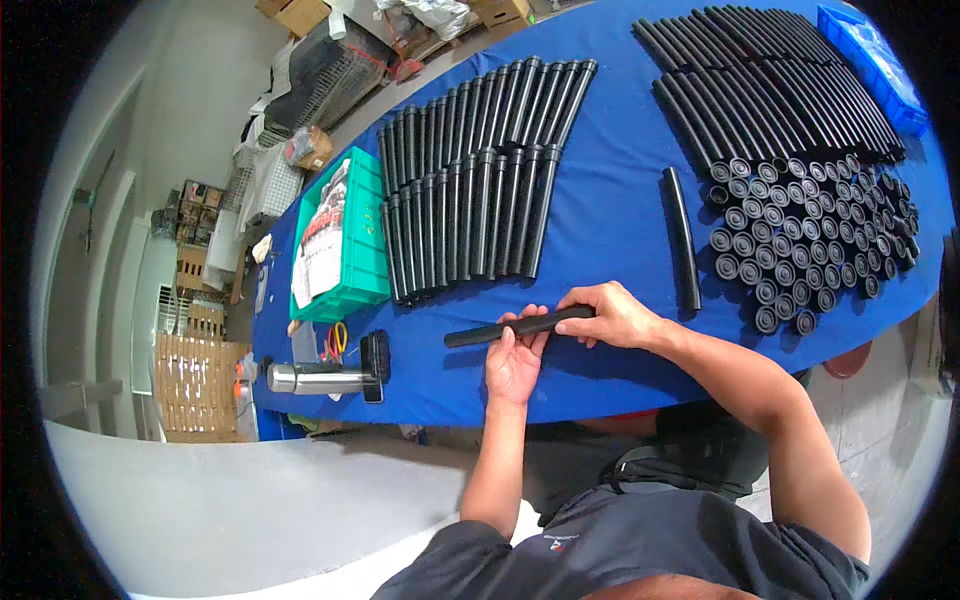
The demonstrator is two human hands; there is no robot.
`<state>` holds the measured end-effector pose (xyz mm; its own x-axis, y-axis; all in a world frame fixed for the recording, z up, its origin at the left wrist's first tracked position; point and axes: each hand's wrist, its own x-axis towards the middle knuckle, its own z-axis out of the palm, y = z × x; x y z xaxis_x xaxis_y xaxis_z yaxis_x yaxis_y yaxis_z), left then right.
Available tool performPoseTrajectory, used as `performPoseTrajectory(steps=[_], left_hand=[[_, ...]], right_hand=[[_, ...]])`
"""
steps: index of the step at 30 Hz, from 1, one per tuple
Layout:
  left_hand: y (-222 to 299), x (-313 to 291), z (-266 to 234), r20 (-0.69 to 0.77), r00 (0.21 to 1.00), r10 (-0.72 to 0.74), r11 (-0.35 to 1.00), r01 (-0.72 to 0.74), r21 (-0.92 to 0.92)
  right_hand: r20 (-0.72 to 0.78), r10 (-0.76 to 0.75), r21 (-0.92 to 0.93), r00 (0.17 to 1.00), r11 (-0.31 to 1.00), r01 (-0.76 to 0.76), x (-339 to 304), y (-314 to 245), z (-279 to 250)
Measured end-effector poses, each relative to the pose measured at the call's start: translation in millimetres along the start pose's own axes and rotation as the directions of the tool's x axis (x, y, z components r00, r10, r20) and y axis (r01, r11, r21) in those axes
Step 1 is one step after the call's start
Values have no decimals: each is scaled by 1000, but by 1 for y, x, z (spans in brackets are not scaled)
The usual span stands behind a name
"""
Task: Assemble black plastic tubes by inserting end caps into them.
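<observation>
A black tube (475,335) lies slantwise over the near part of the blue-covered table, held in both hands. My left hand (512,368) is palm up beneath its middle, with the fingers behind it and the thumb in front. The right end is gripped by my right hand (620,318), its fingers wrapped over the top and hiding that end. Beyond my hands, two rows of capped black tubes (468,215) lie side by side. One loose black tube (682,240) rests to the right, near a cluster of round black caps (785,235).
Rows of plain black tubes (775,100) fill the far right, beside a blue bin (905,112). A green crate (368,235) holding a white bag stands at left. Near it are scissors (341,338), a metal flask (315,378) and a black phone-like object (375,365).
</observation>
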<state>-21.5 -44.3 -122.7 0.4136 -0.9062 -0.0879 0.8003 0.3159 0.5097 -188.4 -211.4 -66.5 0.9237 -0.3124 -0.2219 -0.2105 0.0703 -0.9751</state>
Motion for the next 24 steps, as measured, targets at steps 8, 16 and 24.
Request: performPoseTrajectory(steps=[8, 16, 24], left_hand=[[0, -2, -3, 37, 999, 2, 1000, -2, 2], [-4, 0, 0, 30, 999, -13, 1000, 13, 0], [-2, 2, 4, 20, 1000, -2, 1000, 2, 19]], right_hand=[[-100, -503, -349, 858, 826, 443, 0, 10, 8], [-92, -659, -512, 747, 674, 532, 3, 22, 10], [-179, -599, -430, 780, 761, 486, 9, 26, 9]])
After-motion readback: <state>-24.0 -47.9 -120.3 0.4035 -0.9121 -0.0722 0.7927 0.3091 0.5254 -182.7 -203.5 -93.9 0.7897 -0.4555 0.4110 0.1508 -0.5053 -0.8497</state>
